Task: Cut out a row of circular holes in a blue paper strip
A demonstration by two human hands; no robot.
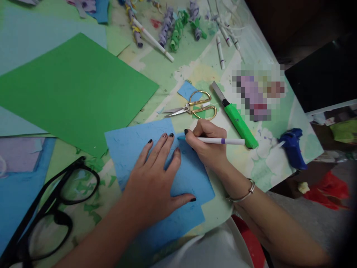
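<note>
Blue paper lies at the near side of the table, its right edge uneven. My left hand is open and rests flat on it, fingers spread. In my right hand is a white felt-tip pen with a purple band and a blue tip section. The pen's tip meets the paper just right of my left fingertips. Beyond the paper lie gold-handled scissors, over a small blue scrap. A green utility knife with its blade out lies right of the scissors.
Green paper covers light blue sheets at the left. Black-framed glasses lie near left, among green snippets. A blue tool sits at the right table edge. Curled paper rolls and white pens lie at the back.
</note>
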